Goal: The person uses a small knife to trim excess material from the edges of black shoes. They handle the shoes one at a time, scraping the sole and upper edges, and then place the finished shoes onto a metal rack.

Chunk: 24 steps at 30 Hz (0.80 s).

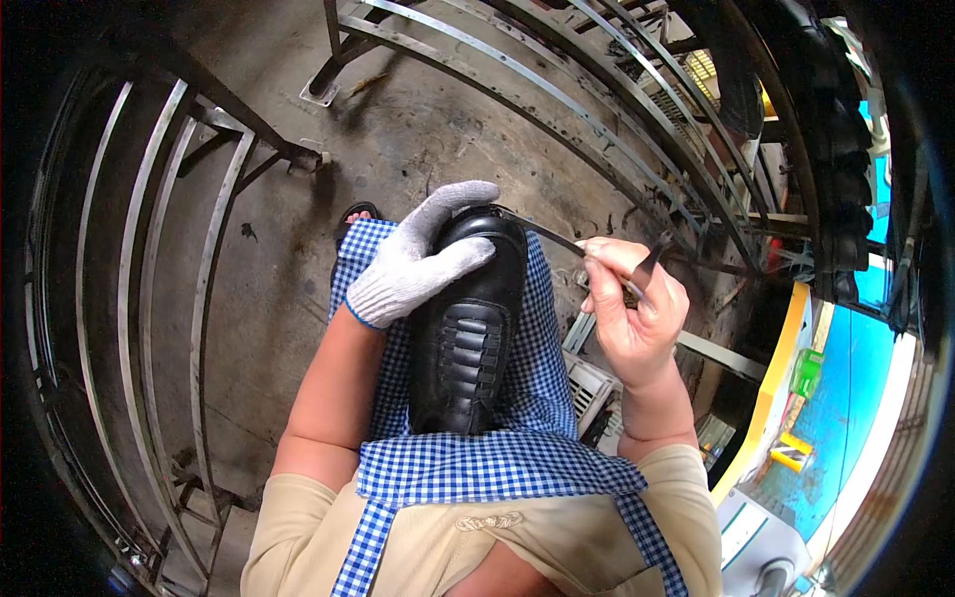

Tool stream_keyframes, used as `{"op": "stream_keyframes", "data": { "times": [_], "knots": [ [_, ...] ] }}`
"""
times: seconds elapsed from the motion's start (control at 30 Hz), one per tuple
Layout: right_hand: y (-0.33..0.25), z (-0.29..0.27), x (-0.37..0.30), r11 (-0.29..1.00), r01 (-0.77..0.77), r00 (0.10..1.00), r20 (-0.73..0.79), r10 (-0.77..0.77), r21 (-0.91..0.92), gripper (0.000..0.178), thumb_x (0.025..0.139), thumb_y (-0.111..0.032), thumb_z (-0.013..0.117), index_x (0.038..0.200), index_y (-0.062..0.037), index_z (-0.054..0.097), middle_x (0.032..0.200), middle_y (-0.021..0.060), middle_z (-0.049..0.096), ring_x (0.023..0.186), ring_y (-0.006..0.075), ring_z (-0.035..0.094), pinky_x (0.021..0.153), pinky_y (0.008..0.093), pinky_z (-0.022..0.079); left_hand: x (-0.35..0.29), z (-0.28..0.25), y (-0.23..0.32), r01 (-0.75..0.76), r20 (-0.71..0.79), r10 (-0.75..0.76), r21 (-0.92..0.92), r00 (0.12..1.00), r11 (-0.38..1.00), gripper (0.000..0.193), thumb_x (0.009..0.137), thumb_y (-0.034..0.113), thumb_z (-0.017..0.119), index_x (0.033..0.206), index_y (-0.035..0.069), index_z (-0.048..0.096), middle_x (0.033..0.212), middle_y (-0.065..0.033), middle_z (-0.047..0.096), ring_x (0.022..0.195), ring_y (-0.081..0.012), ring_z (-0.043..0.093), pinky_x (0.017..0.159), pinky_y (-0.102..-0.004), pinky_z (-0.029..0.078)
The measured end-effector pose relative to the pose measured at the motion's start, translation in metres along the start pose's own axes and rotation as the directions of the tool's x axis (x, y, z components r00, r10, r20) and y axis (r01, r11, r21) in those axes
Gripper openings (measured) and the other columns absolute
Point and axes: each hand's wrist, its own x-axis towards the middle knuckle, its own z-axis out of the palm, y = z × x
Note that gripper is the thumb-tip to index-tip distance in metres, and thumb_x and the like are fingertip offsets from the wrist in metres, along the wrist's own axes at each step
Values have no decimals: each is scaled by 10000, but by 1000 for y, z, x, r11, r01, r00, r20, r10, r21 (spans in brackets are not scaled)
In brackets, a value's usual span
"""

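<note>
1. Left hand (418, 259), in a pale knit glove (378, 287), is clamped around the front of a black shoe (473, 348). Thumb's across the top of the toe cap (484, 227), another finger runs around its front edge, and the palm backs up the left side.
2. Shoe's on my lap, sitting on the blue-and-white checked apron (542, 388), toe pointing away from me. Most of it runs from under my gloved palm back toward my belly; I can't see the heel end properly.
3. Right hand (642, 308) is bare, out to the right of the glove, fingers pinched together on a thin dark strip (547, 233). Its far end reaches the toe edge, just beside my gloved fingertips. Blade or trimming? Can't tell from up here, sorry.
4. Handling, my guess: fairly light, easy in one hand. Toe cap looks stiff, the banded part over the instep (468, 358) softer, so squeezing there would probably just make it fold.
5. Shiny finish probably slips on bare skin; knit should grip better. I'd worry about scuffs more than breakage.
6. Best hold, imo: right where the glove is, around the toe, with my lap as backstop. Strip looks thin and bendy, so pinch it close to the shoe.
</note>
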Motion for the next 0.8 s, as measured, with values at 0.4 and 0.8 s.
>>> {"op": "stream_keyframes", "data": {
  "times": [0.4,0.8],
  "knots": [
    [9,-20,26,949,314,926,226,-302,-18,203,769,29,727,965,-8,688,893,148,717,838,277,729,692,320,581,-2,0,3,23,7,-22,-45,1000,999,573,862,217,733,1366,92,491,1244,-99,585,1176,-203,544,1062,-345,407],
    [15,-17,-1,959,-119,992,60,108,255,150,875,31,667,1024,36,677,957,154,713,715,155,687,584,239,551,0,-4,-9,-128,41,125,62,991,990,491,864,197,719,1309,53,570,1192,-87,605,1151,-209,562,1041,-341,417]
  ]
}}
